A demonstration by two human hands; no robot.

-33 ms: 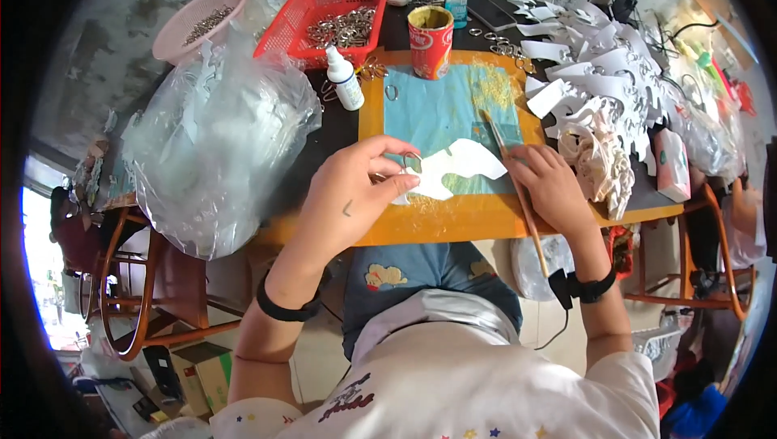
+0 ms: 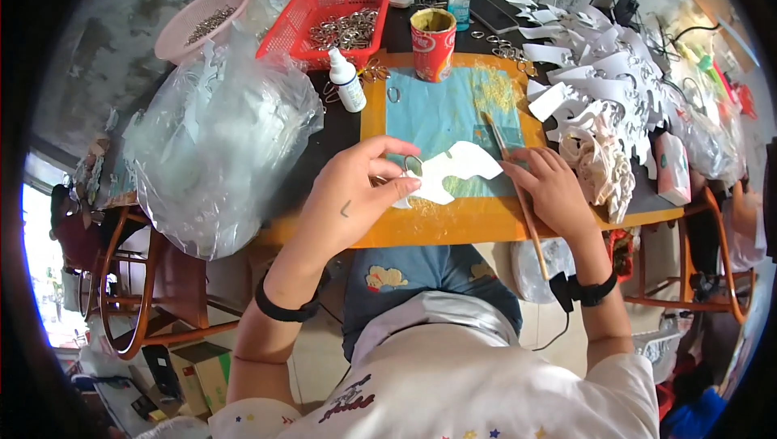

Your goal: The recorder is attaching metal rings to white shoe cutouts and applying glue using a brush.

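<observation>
Fingers (image 2: 399, 188) of left hand (image 2: 344, 192) pinch metal ring (image 2: 413, 165), index and thumb parted around it. Right hand (image 2: 557, 192) palm-down, curled at brush (image 2: 530, 226), grip unclear. White cutout (image 2: 468, 163) over blue table (image 2: 429, 119), long axis slanting away rightward; bristles point away, slightly left.

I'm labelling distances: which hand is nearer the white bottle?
Left. The left hand is on the near side of the white bottle; the right hand is farther, to its right.

Curved white cutout (image 2: 460, 159) — metal ring (image 2: 413, 156) leftward, slanted brush (image 2: 528, 216) rightward
</observation>
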